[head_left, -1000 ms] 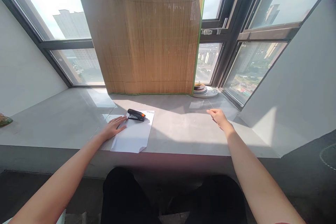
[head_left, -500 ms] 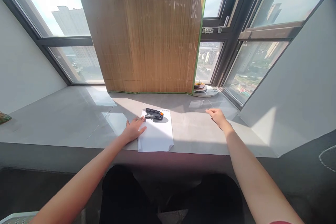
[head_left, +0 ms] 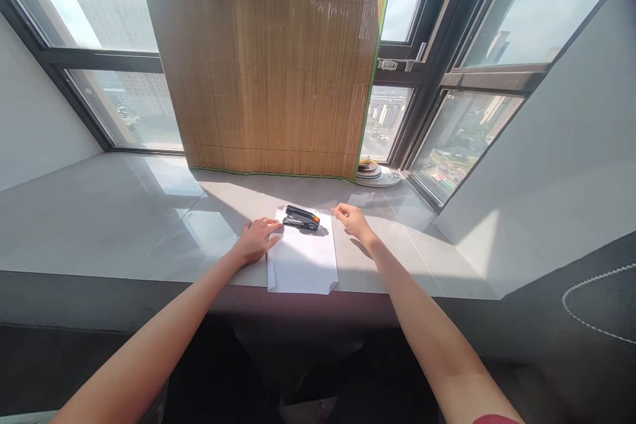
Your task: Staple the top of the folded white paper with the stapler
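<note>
- On the sill (head_left: 144, 232), straight in front of us, lies the paper (head_left: 303, 265), lengthwise towards us; its near end reaches the front edge and its lower right corner curls up.
- Across the upper part of the paper we see the stapler (head_left: 301, 218), black, with an orange patch at its right end and a small shadow beside it.
- Our left hand (head_left: 254, 240) rests palm down at the left side of the paper. Its fingers are stretched out and a little spread, the thumb set apart and lying over the edge. The fingertips come right up to the left end of the stapler; we cannot tell whether they touch it.
- Our right hand (head_left: 354, 220) is by the upper right corner of the paper, with its fingers curled in and the thumb close to the forefinger. We cannot tell whether they pinch the corner or only hover beside it. The shadow of the arm falls on the sill below the wrist.
- Behind the paper, the mat (head_left: 268, 66) stands upright against the window (head_left: 144, 106), brown with a green border, its lower edge on the sill.
- At the lower right corner of the mat we see the plates (head_left: 371, 174), stacked.
- Over at our right, a pale cord (head_left: 569, 298) loops in front of the dark wall (head_left: 527, 331) below the sill.
- On our right arm, the end of a red sleeve (head_left: 494, 419) shows.
</note>
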Motion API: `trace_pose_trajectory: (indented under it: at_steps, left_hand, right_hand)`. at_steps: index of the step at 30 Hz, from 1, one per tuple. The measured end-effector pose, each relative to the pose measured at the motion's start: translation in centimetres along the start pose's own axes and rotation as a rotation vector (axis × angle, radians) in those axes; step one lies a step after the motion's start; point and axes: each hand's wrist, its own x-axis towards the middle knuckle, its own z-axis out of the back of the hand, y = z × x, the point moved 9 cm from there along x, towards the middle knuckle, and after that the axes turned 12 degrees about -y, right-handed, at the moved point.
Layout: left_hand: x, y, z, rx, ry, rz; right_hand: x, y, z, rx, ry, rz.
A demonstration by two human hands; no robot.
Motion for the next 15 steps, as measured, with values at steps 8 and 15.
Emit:
trace_pose_trajectory:
  at_steps: [8, 15]
  left_hand:
    - [0.1, -0.2, 0.2, 0.03, -0.03, -0.015]
    - [0.2, 0.0, 0.0, 0.033, -0.039, -0.015]
  right_hand:
    - [-1.8, 4.5, -6.8, 0.25, 0.237, 0.099]
    - [-2.5, 4.3, -5.2, 0.297, 0.198, 0.11]
